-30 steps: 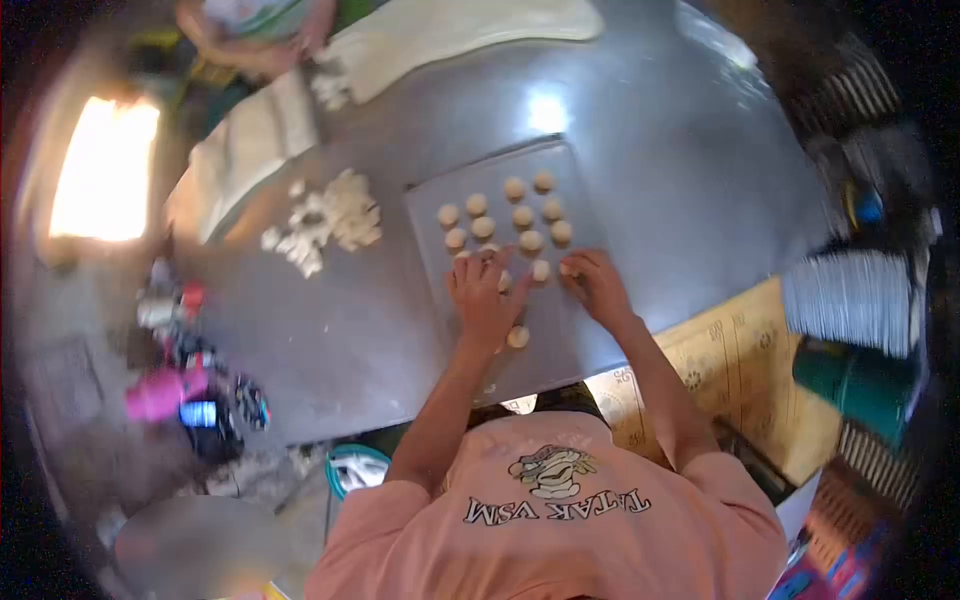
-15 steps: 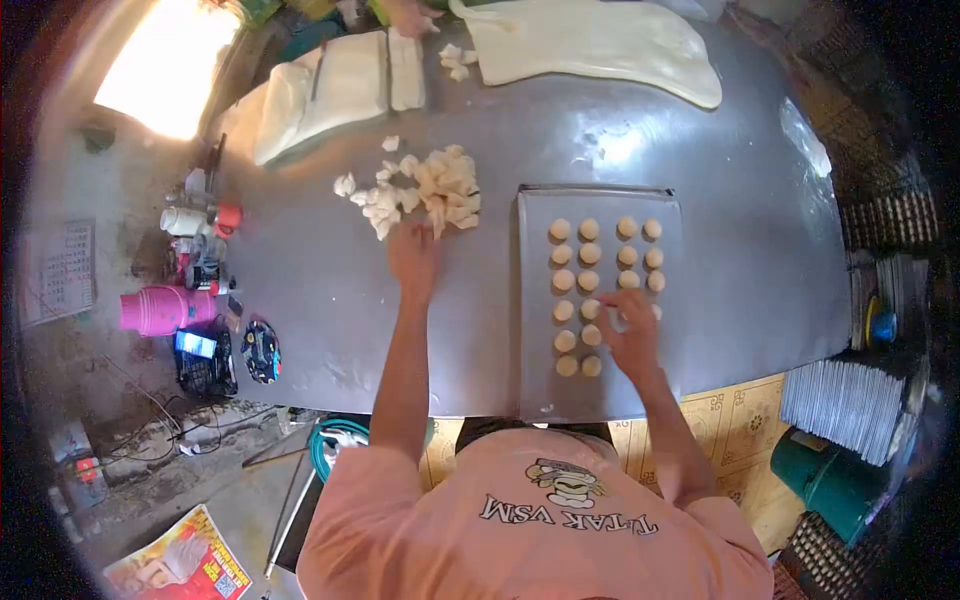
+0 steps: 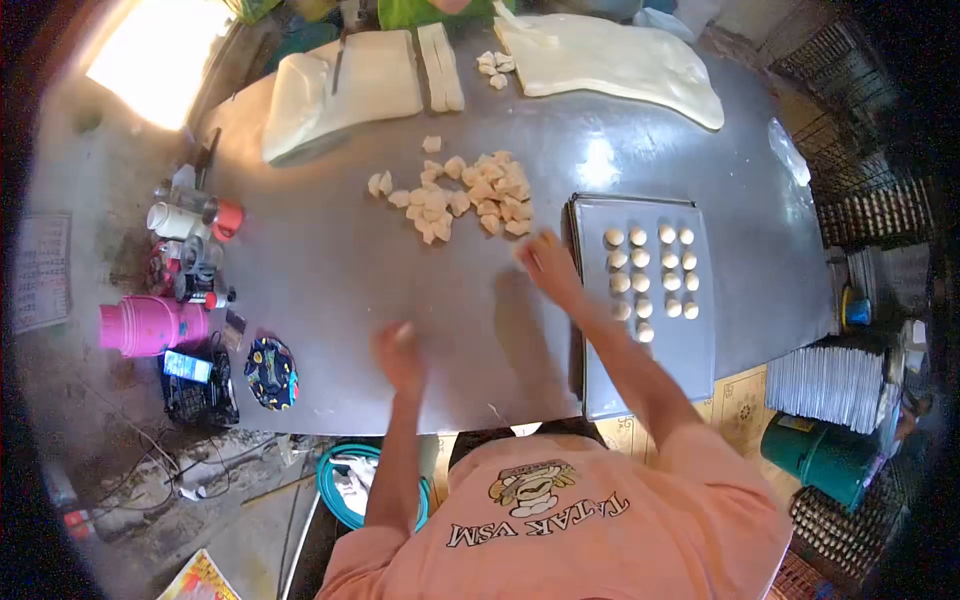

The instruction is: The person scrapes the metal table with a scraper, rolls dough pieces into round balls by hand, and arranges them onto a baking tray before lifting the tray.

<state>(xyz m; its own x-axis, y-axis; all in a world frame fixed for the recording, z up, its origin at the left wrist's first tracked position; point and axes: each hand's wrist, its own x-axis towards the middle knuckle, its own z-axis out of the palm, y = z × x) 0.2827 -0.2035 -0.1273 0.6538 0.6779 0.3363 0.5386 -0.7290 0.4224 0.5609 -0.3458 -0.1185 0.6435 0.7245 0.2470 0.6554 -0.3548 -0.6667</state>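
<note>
My left hand [image 3: 400,362] is over the bare table in front of me, blurred, with its fingers curled round a pale dough piece [image 3: 403,331] that shows at the fingertips. My right hand [image 3: 550,266] is between the heap of cut dough pieces [image 3: 497,188] and the tray [image 3: 650,375]. Its fingers are bent together and point at the heap's near edge; what they hold, if anything, is hidden. Rows of round dough balls [image 3: 640,282] sit on the tray, and my right forearm covers part of it.
At the far side lie a flat dough sheet [image 3: 375,80], a cut dough strip [image 3: 440,68] and a larger dough slab [image 3: 620,65]. A person in a green shirt [image 3: 425,12] is behind them. Pink containers [image 3: 155,325], a phone [image 3: 187,366] and a patterned cloth item [image 3: 271,374] are at left.
My right hand has left the tray and moved left to the heap's edge. My left hand has drawn back from the heap towards me with a dough piece. The whole view has shifted.
</note>
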